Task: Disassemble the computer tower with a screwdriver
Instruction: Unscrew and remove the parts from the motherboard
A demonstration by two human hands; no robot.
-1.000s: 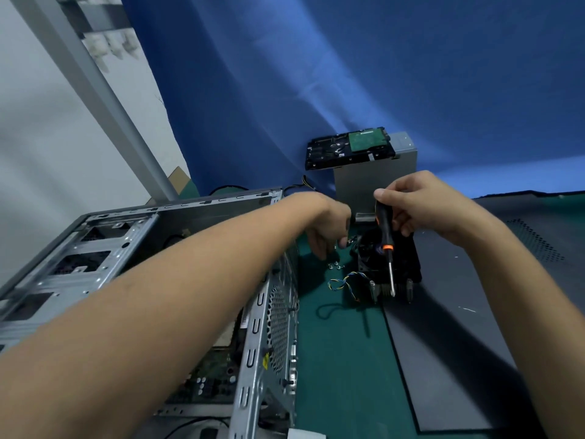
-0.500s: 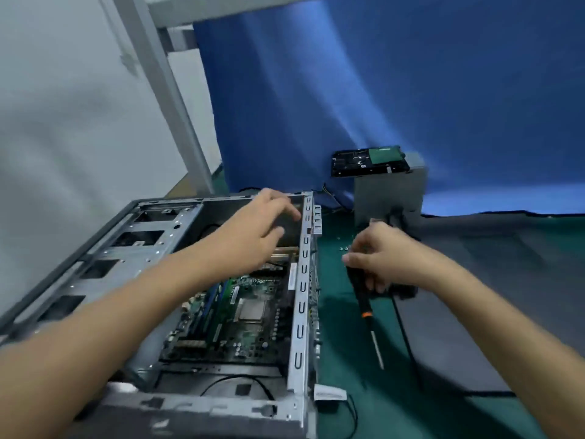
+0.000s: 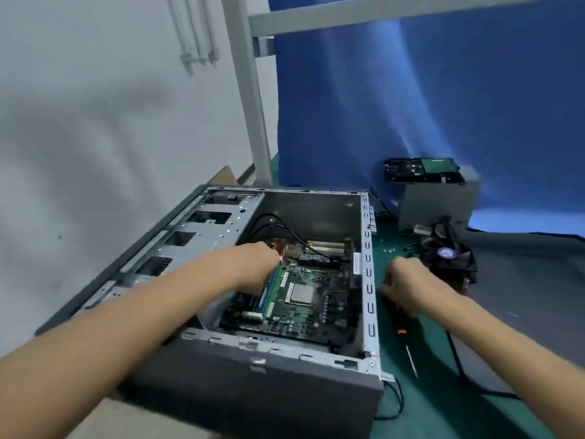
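Observation:
The grey computer tower lies on its side with its side open, and the green motherboard shows inside. My left hand reaches into the case with its fingers stretched out, the tips at a red and gold part by the board's far edge. My right hand is just right of the case over the green mat, curled round the top of the black screwdriver. The screwdriver's orange ring and metal shaft point down toward me along the mat.
A black cooler fan sits right of the case. Behind it stands a grey power supply box with a hard drive on top. Loose screws lie on the mat. A grey panel, black cable and metal post are near.
My left hand went from the screws by the fan into the open case. My right hand carried the screwdriver away from the fan toward me, beside the case wall. The view swung left.

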